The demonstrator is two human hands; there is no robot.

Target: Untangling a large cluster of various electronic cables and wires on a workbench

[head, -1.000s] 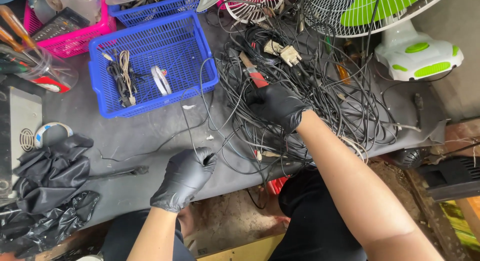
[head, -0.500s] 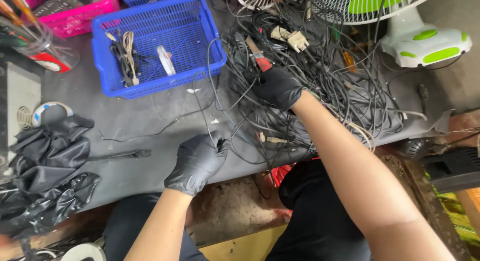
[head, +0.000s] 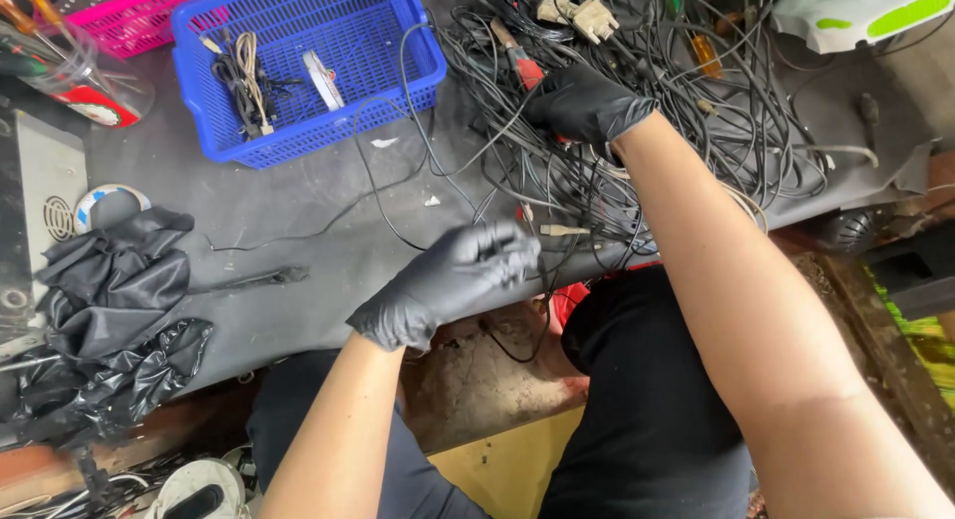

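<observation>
Your left hand (head: 453, 280), black-gloved, had shifted right and up from half a second before, fingers clenched around a thin black cable (head: 383, 196) at the table's near edge, centre of frame. Beyond it, your right hand (head: 587, 106) stayed buried in the tangle of cables (head: 686, 141) at upper right, fingers curled into the wires; exactly which strand they held was unclear. The blue basket (head: 298, 61) sat upper left.

The left hand (head: 453, 280), in a black glove, is curled into a loose fist with its bare forearm angling up from below; the gloved right hand (head: 587, 106) reaches further forward, palm down, fingers bent
</observation>
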